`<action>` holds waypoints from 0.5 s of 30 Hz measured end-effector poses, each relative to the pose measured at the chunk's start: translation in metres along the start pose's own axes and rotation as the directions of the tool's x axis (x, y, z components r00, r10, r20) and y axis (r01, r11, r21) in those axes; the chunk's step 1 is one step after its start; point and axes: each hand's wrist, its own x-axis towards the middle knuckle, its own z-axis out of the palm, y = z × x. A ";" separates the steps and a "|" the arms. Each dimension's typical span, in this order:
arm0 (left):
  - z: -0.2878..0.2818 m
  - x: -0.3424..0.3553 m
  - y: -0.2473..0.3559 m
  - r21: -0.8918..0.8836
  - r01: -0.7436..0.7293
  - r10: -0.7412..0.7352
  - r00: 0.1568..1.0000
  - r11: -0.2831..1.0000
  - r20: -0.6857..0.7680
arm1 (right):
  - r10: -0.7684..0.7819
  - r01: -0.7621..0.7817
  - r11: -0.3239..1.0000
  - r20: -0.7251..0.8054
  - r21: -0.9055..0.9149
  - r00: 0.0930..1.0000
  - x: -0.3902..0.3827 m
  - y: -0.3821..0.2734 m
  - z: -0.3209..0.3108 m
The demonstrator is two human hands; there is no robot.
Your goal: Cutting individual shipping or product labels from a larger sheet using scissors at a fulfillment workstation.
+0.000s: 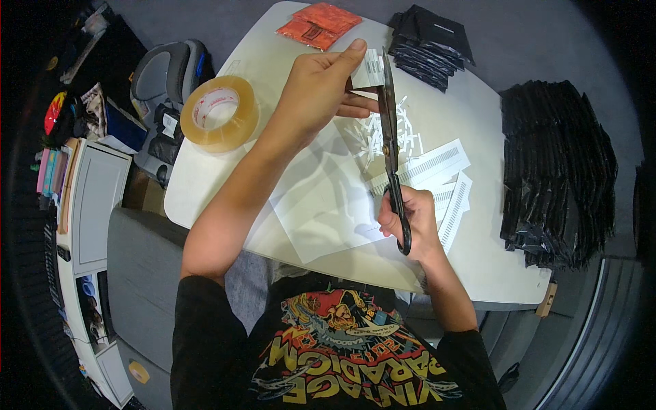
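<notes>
My left hand [316, 89], over the far middle of the table, pinches a small white printed paper slip [369, 65] between thumb and fingers. My right hand [418, 222] grips a pair of scissors [390, 147] by its black handles. The long blades point away from me, and their tips lie alongside the slip's right edge; whether they touch it I cannot tell. Below the blades lies a heap of narrow white paper scraps [403, 140]. Printed paper strips [437, 160] lie beside my right hand. A white sheet [321, 215] rests on the table between my forearms.
A large roll of clear tape [247, 123] sits at the left edge of the white table [492, 273]. Orange packets [321, 24] lie at the far edge. Black plastic mailers are stacked [434, 44] at the far right, with a taller stack [557, 171] along the right.
</notes>
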 end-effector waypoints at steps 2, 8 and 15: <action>0.000 0.000 -0.001 -0.001 -0.008 0.008 1.000 1.000 -0.008 | -0.010 0.010 1.000 -0.004 -0.005 1.000 0.000 0.003 0.001; 0.004 -0.002 -0.001 0.010 -0.043 0.043 0.999 0.999 -0.026 | 0.000 -0.002 0.999 -0.025 -0.046 1.000 0.001 0.002 0.003; 0.004 -0.002 -0.002 0.030 -0.056 0.057 0.998 0.998 -0.029 | 0.035 -0.036 0.998 -0.031 -0.052 0.999 0.000 -0.001 0.004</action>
